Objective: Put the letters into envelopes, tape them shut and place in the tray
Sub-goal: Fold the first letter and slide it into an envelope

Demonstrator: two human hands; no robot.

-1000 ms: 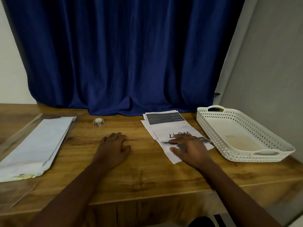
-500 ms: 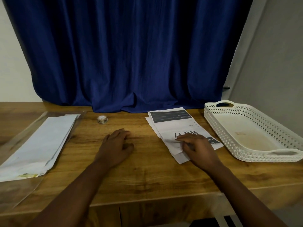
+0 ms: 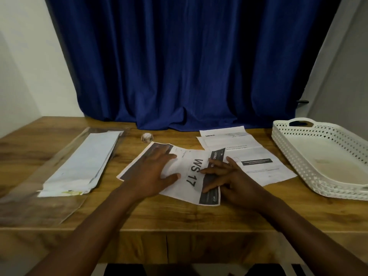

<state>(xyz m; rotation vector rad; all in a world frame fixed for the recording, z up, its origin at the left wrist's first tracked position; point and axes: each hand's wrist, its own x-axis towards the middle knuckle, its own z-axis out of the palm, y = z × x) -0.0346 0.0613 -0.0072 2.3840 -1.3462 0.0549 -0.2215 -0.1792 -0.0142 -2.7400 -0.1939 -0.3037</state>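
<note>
Judging by the bare tray (image 3: 326,156) and untouched envelopes (image 3: 83,162), nothing is packed: left hand (image 3: 153,172) and right hand (image 3: 229,180), fingers flat (grasping nothing), press the first letter (image 3: 191,176) mid-table.

Tray (image 3: 326,156) cropped at right edge

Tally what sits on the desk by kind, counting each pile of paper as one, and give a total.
Loose sheet printed WS 17, under both hands: 1
Pile of remaining letters: 1
Stack of envelopes on clear plastic: 1
Tape roll: 1
White perforated tray: 1
Total: 5
</note>
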